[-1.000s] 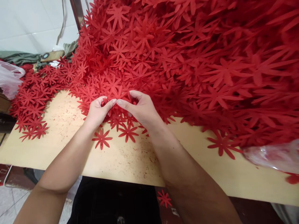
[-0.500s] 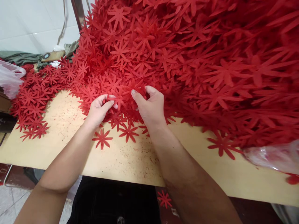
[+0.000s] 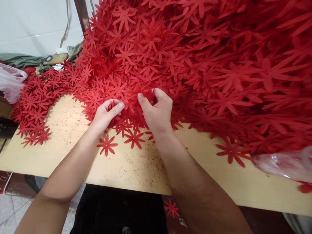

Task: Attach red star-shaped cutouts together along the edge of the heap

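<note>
Both hands are over the front edge of a big heap of red flower-shaped cutouts (image 3: 170,61). My left hand (image 3: 107,112) pinches a red flower cutout (image 3: 130,103) between thumb and fingers, its petals reaching toward the other hand. Just to the right, my right hand (image 3: 158,109) is closed, thumb against fingers, on red flower cutouts (image 3: 137,92); how many it holds I cannot tell. Below the hands, one loose flower cutout (image 3: 107,145) and another flower cutout (image 3: 134,138) lie flat on the tabletop.
The pale wooden table (image 3: 65,120) carries dark specks. A smaller pile of red cutouts (image 3: 34,100) lies at left, beside a plastic bag (image 3: 11,83). Clear plastic (image 3: 285,162) lies at right. One cutout (image 3: 172,208) is below the table edge. Green cloth (image 3: 21,60) lies by the wall.
My left thumb has slid slightly to the right over the cutout. My right hand has shifted a little to the right. The piles look the same.
</note>
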`<action>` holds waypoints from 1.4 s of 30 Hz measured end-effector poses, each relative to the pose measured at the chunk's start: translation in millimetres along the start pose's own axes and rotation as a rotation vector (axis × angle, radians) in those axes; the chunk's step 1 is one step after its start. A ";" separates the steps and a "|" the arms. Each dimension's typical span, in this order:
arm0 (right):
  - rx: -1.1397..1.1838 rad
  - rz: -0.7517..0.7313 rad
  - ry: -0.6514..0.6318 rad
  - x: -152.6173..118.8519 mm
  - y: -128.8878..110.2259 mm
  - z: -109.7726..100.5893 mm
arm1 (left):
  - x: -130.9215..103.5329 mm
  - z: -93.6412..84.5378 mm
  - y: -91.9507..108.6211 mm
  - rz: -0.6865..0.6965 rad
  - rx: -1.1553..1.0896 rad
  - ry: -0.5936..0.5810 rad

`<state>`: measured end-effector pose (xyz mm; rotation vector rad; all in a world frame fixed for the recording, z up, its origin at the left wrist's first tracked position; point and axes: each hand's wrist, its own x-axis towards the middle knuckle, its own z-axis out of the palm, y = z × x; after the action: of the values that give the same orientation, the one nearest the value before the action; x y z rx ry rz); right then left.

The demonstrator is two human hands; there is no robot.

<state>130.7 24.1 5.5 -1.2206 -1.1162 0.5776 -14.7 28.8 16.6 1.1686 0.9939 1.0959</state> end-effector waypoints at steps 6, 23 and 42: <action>-0.119 -0.116 -0.061 -7.5 2.4 3.0 | -3.6 7.1 -2.7 -0.093 -0.031 0.026; -0.050 -0.040 -0.114 6.2 14.1 -2.8 | 3.6 -2.2 0.8 -0.092 -0.125 0.089; 0.315 0.358 -0.217 -2.2 3.5 7.4 | 0.9 -0.8 -2.1 -0.079 -0.021 -0.002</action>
<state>123.9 26.5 1.0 -1.1032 -0.9420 1.1373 -15.1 29.7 14.4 1.1045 1.0169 1.0400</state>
